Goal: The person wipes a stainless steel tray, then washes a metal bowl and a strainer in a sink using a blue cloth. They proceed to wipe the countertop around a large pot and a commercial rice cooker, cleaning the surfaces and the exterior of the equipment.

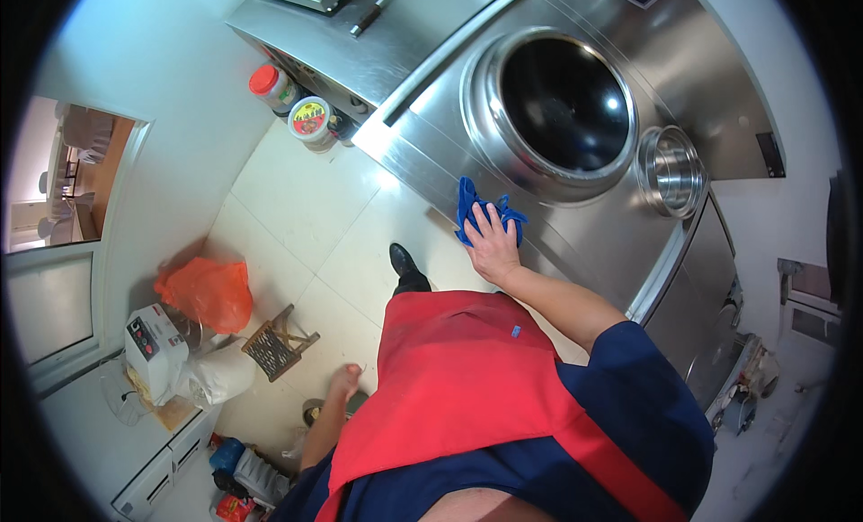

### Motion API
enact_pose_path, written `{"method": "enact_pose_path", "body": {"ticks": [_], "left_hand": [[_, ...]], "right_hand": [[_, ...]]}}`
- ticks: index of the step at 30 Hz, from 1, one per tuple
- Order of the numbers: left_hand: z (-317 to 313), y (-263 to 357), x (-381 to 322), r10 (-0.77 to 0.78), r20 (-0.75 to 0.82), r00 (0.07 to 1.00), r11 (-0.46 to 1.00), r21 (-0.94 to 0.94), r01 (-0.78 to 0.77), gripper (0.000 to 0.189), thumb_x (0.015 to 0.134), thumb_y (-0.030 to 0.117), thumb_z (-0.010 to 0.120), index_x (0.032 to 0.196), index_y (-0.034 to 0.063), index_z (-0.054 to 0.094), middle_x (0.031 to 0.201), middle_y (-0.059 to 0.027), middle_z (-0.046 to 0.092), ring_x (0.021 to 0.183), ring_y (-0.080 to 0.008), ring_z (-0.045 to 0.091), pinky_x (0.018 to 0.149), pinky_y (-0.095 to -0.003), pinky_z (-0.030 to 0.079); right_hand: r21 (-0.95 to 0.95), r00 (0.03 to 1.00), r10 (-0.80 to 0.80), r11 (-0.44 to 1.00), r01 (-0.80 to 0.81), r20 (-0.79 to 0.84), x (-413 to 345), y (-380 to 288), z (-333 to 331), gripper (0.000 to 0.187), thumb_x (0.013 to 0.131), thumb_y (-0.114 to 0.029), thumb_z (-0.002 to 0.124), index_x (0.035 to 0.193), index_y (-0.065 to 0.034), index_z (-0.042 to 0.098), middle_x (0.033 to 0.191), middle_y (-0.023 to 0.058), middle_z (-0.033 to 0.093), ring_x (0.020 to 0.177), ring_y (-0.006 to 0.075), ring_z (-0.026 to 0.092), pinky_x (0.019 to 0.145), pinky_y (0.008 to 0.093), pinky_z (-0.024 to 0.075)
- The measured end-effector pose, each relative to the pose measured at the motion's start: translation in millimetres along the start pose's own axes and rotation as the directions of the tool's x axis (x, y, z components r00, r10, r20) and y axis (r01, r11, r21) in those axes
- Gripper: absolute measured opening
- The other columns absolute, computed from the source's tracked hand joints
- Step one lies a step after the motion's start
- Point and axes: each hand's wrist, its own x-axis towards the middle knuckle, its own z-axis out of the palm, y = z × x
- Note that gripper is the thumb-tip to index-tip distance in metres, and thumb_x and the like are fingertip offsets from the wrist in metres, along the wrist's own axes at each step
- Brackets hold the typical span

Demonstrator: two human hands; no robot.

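My right hand point(494, 246) presses a crumpled blue cloth point(472, 205) onto the stainless steel range top point(573, 232), near its front edge. Its fingers are spread over the cloth. Just beyond the cloth sits a large round wok burner or pot opening point(566, 104) with a shiny metal rim and a black inside. A smaller round metal container point(672, 171) is set to its right. My left hand point(346, 380) hangs low beside the red apron point(458, 374), away from the steel surface. Its fingers look partly curled, and whether it holds anything I cannot tell.
A steel counter point(323, 50) with a dark-handled tool point(366, 21) adjoins at the upper left. Jars and tubs point(311, 122) stand on the floor below it. Left of me are a small folding stool point(280, 343), an orange plastic bag point(205, 293) and a white machine point(155, 352).
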Motion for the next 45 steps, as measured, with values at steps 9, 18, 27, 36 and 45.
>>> {"method": "enact_pose_path", "body": {"ticks": [9,18,27,36,45], "left_hand": [[-349,176,147,0.092,-0.534,0.840,0.978,-0.109,-0.177,0.044,0.098,0.028,0.057,0.129,-0.0025,0.065,0.122,-0.0241,0.071,0.117,-0.0348,0.067,0.101,-0.0409,0.051],[-364,189,200,0.154,-0.269,0.951,0.983,-0.056,-0.175,0.037,0.101,0.032,0.059,0.122,0.0038,0.068,0.106,-0.0171,0.075,0.101,-0.0294,0.072,0.091,-0.0406,0.055],[-313,-10,103,-0.108,-0.022,0.994,0.988,0.110,0.110,0.041,0.099,0.038,0.054,0.107,0.0014,0.070,0.101,-0.0255,0.072,0.097,-0.0407,0.070,0.083,-0.0466,0.055],[-399,96,201,-0.002,-0.021,1.000,0.972,0.234,0.007,0.039,0.101,0.035,0.053,0.116,0.0026,0.069,0.103,-0.0237,0.073,0.097,-0.0392,0.070,0.084,-0.0452,0.056],[-575,384,364,0.546,-0.263,0.795,0.751,-0.266,-0.604,0.063,0.095,0.017,0.067,0.153,0.0054,0.044,0.145,-0.0218,0.056,0.123,-0.0318,0.063,0.100,-0.0401,0.053]], "right_hand": [[0.022,0.998,0.070,0.997,-0.070,0.002,176,-73,25,0.052,0.092,-0.034,0.069,0.141,-0.0202,0.058,0.163,0.0137,0.037,0.147,0.0397,0.035,0.101,0.0668,0.0344],[0.236,0.971,0.206,0.956,-0.173,-0.124,346,-80,50,0.053,0.094,-0.028,0.067,0.144,-0.0136,0.056,0.158,0.0076,0.046,0.147,0.0306,0.039,0.112,0.0571,0.0351],[0.103,0.844,0.442,0.896,-0.432,-0.304,446,41,37,0.042,0.088,-0.011,0.065,0.130,-0.0067,0.065,0.143,0.0137,0.058,0.138,0.0336,0.050,0.104,0.0511,0.0411],[0.163,0.870,0.409,0.912,-0.377,-0.275,483,-63,54,0.036,0.091,-0.007,0.059,0.126,-0.0050,0.068,0.144,0.0174,0.060,0.131,0.0321,0.059,0.103,0.0440,0.0481],[0.588,0.737,0.660,0.657,-0.472,-0.145,679,-155,76,0.038,0.093,-0.017,0.064,0.128,-0.0018,0.067,0.147,0.0204,0.056,0.138,0.0349,0.051,0.109,0.0468,0.0424]]}}
